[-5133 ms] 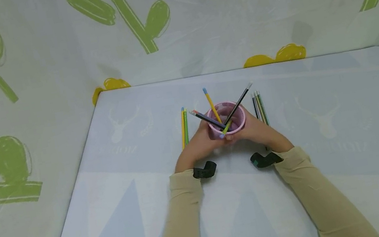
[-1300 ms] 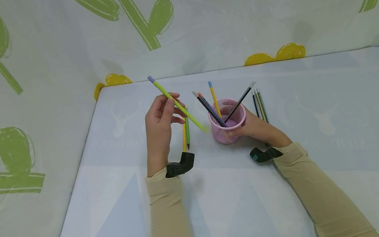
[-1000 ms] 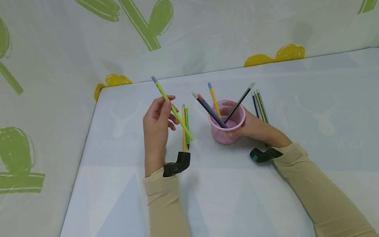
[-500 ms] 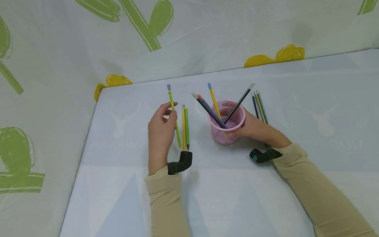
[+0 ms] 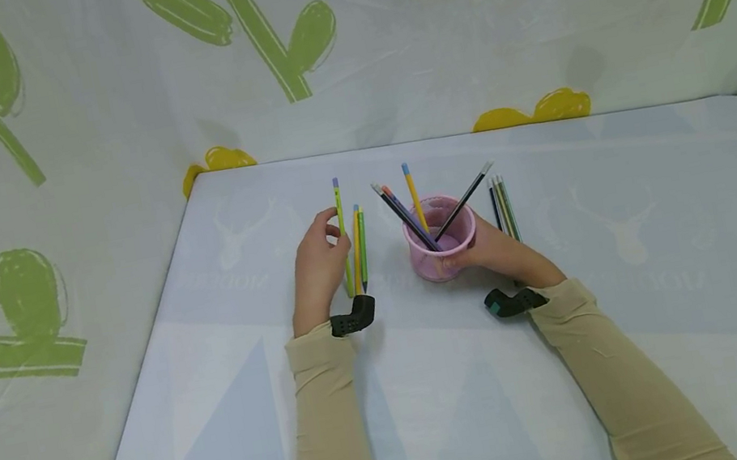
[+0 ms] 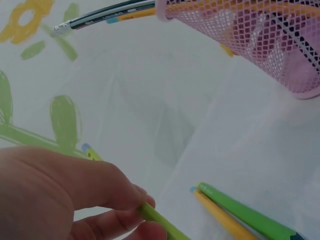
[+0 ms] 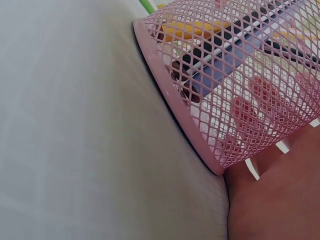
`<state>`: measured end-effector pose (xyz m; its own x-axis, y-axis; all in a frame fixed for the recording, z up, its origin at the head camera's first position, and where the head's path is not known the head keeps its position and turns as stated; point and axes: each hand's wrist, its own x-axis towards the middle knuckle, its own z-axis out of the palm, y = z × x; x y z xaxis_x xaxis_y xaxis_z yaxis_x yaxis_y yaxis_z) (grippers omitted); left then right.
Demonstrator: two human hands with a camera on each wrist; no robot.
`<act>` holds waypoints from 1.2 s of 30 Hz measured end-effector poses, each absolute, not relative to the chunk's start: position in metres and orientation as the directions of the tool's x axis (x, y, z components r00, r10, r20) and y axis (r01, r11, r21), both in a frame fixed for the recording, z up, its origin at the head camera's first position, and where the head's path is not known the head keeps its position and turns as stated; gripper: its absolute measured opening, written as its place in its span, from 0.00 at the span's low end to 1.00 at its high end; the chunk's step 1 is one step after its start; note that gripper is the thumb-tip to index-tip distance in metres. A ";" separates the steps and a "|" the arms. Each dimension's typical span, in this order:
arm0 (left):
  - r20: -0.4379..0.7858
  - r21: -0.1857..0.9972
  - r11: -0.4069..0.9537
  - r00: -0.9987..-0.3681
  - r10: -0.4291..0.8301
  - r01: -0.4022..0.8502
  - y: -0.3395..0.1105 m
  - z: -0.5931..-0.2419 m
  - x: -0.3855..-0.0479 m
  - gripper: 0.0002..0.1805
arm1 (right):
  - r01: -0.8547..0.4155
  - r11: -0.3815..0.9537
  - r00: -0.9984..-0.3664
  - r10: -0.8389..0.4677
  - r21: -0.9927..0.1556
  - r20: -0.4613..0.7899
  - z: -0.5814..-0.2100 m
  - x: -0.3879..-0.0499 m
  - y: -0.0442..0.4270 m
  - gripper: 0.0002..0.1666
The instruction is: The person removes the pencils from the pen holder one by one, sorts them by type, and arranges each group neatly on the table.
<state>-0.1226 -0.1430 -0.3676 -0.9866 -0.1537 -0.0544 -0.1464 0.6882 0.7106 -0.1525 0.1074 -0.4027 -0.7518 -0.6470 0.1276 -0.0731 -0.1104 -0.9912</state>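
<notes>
My left hand (image 5: 322, 267) pinches a lime-green pencil (image 5: 337, 196) between thumb and fingers, low over the table and just left of a yellow pencil (image 5: 356, 248) and a green pencil (image 5: 363, 246). In the left wrist view, the pencil (image 6: 162, 220) passes under the thumb; whether it touches the table I cannot tell. My right hand (image 5: 499, 248) grips a pink mesh pencil cup (image 5: 430, 264) from its right side. Black pencils, a purple one and a yellow pencil (image 5: 414, 197) lean inside it. The right wrist view shows the cup's base rim (image 7: 175, 102) at the tabletop, fingertips behind the mesh.
Several dark pencils (image 5: 504, 208) lie side by side to the right of the cup, partly behind the right hand. A patterned cloth covers the table (image 5: 442, 398). Pale walls with green leaf prints (image 5: 184, 7) rise at the back and left.
Both hands held the cup earlier, with the lime-green pencil in it. The left hand has since taken that pencil out, turned it upright-pointing in view and lowered it beside the yellow pencil.
</notes>
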 end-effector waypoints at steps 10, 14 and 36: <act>-0.090 0.705 0.687 -0.983 -0.158 -0.175 -0.144 -0.380 -0.126 0.31 | -0.057 -0.108 -0.751 -0.650 -0.993 0.114 -0.399 -0.149 0.108 0.50; -0.112 0.697 0.692 -0.981 -0.158 -0.190 -0.145 -0.385 -0.126 0.32 | -0.058 -0.099 -0.755 -0.646 -0.993 0.109 -0.399 -0.148 0.108 0.49; -0.197 0.620 0.755 -0.974 -0.111 -0.212 -0.143 -0.393 -0.125 0.33 | -0.062 -0.095 -0.759 -0.642 -0.994 0.109 -0.402 -0.152 0.108 0.49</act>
<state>-0.1254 -0.1432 -0.3932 -0.9740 -0.1114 -0.1975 -0.2121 0.7550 0.6204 -0.1517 0.1079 -0.4020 -0.7589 -0.6421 0.1088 -0.0617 -0.0954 -0.9935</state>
